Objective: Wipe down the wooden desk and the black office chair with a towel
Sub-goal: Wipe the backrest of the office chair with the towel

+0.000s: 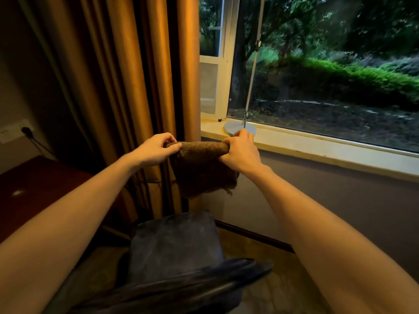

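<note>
Between two raised hands, near the middle of the view, hangs a brown towel point(201, 171); its top edge is rolled and pulled taut from hand to hand, and the rest drops in a loose, doubled fold with a ragged lower corner. The left hand point(156, 149) pinches the left end of that edge, thumb against curled fingers; the right hand point(240, 152) has its fingers curled round the right end; neither hand holds anything else.

The cloth looks soft, light and limp, with a coarse nap that should not slip in the fingers; it will likely sag wherever it is not held, so the rolled top edge or the corners seem the surest places to take it, or it could be gathered into a pad under one palm for wiping.

Below the towel, and apart from it, stands the black office chair point(174, 241), its padded seat dull and faintly marked, with a blurred dark part of the chair nearest the camera; the wooden desk point(34, 189), dark red-brown, lies at the left edge, with a small glint of light on its top; the towel touches neither one.

Behind the hands hang orange curtains point(124, 87); to the right a window point(317, 64) shows trees and a hedge; on the pale sill point(328, 152) sits a round white base point(233, 128) with a thin rod rising from it; a wall socket point(13, 132) with a plug in it is at far left.

No brand, label or writing can be read anywhere.
</note>
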Action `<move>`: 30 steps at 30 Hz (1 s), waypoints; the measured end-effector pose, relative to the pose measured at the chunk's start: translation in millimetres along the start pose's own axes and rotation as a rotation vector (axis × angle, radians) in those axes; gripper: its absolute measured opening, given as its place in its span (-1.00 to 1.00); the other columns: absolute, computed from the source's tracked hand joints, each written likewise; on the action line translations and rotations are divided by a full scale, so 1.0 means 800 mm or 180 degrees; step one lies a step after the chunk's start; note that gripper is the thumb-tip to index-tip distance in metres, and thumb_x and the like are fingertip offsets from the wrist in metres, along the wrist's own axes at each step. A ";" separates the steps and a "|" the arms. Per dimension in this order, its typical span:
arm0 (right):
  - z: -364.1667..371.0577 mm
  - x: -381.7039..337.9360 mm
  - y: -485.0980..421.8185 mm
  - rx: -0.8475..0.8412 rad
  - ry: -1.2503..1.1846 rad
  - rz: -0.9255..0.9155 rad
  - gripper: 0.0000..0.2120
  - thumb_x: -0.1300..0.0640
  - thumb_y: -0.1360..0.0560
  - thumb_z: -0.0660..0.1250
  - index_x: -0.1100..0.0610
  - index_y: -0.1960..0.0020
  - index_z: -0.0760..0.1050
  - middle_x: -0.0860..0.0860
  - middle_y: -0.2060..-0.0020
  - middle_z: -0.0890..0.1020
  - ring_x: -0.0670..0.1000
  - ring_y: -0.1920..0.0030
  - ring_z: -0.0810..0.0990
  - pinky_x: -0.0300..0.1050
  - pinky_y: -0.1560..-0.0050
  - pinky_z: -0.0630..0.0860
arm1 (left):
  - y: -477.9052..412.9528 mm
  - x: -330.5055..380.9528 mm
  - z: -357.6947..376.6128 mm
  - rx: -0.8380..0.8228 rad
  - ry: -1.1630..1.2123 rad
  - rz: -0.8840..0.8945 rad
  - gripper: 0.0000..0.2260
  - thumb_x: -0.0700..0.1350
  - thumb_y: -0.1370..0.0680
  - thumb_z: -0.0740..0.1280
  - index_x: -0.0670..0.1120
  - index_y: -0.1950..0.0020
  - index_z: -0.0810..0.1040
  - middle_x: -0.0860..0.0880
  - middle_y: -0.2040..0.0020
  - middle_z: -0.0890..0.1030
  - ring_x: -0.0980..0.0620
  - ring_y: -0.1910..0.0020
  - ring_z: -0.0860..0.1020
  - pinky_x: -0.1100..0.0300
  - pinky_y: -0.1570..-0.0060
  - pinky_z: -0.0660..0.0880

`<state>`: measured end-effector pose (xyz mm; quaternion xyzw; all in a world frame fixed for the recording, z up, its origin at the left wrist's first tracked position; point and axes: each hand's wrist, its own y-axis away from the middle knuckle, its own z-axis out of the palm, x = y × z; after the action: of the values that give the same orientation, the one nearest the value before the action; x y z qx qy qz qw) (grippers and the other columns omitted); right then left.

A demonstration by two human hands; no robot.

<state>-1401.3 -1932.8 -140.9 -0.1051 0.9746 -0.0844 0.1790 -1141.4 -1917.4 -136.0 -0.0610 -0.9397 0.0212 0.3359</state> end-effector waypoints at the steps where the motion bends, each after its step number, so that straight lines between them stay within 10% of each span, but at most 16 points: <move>1: 0.003 0.008 -0.010 -0.0062 -0.0143 -0.0102 -0.62 -0.03 -0.48 0.48 0.00 -0.27 0.61 0.13 -0.37 0.33 0.20 -0.46 0.22 0.18 -0.40 0.38 | -0.007 -0.004 0.006 0.0007 0.0191 -0.0092 -0.77 0.08 -0.65 0.31 -0.08 -0.10 0.56 -0.07 -0.02 0.62 -0.04 -0.01 0.54 0.02 -0.05 0.49; 8: 0.044 0.071 -0.070 -0.0759 -0.1953 0.0010 -0.72 0.14 -0.44 0.52 0.08 -0.10 0.54 0.05 0.02 0.63 0.03 -0.06 0.62 -0.06 0.01 0.60 | -0.027 0.005 0.054 -0.0152 0.0827 -0.0528 -0.39 0.31 -0.29 0.59 0.01 -0.15 0.50 0.01 -0.02 0.67 0.16 0.06 0.66 0.23 0.07 0.56; 11: 0.066 0.093 -0.085 -0.0911 -0.2271 0.0026 -0.57 0.15 -0.41 0.55 0.10 -0.20 0.47 0.06 -0.08 0.58 0.01 -0.09 0.58 -0.01 -0.07 0.61 | -0.024 0.013 0.083 -0.0463 0.0564 -0.0666 -0.50 0.03 -0.41 0.59 0.01 -0.30 0.56 -0.01 -0.09 0.68 0.11 -0.06 0.67 0.21 -0.06 0.61; 15: 0.095 0.113 -0.090 -0.1342 -0.3295 0.0159 -0.32 0.04 -0.30 0.62 0.12 -0.35 0.46 0.11 -0.19 0.61 0.08 -0.18 0.63 0.11 -0.22 0.62 | -0.016 0.018 0.115 0.0230 0.0926 -0.0818 -0.92 -0.16 -0.55 0.49 -0.03 -0.03 0.69 0.00 0.06 0.74 0.09 0.01 0.69 0.06 -0.10 0.60; 22: 0.117 0.129 -0.027 -0.2940 -0.4790 -0.0304 -0.54 0.10 -0.53 0.44 0.15 -0.40 0.51 0.13 -0.25 0.66 0.14 -0.25 0.65 -0.01 -0.15 0.64 | 0.028 0.059 0.138 0.1197 0.1396 -0.0883 -0.91 -0.24 -0.57 0.43 -0.07 0.01 0.70 0.01 0.14 0.74 0.13 0.14 0.68 0.25 0.10 0.59; 30: 0.175 0.183 0.102 -0.1365 -0.4944 -0.0261 -0.86 0.21 -0.56 0.42 0.12 -0.12 0.59 0.18 -0.06 0.71 0.17 -0.08 0.70 0.13 -0.16 0.64 | 0.174 0.073 0.226 0.1486 -0.0835 -0.0866 -0.67 0.13 -0.53 0.47 -0.01 -0.21 0.63 0.08 -0.02 0.64 0.14 -0.05 0.60 0.22 0.00 0.52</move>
<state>-1498.5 -1906.0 -334.8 -0.2015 0.5623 0.1951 0.7780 -1286.8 -1771.7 -250.4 0.1476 -0.9443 0.1992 0.2163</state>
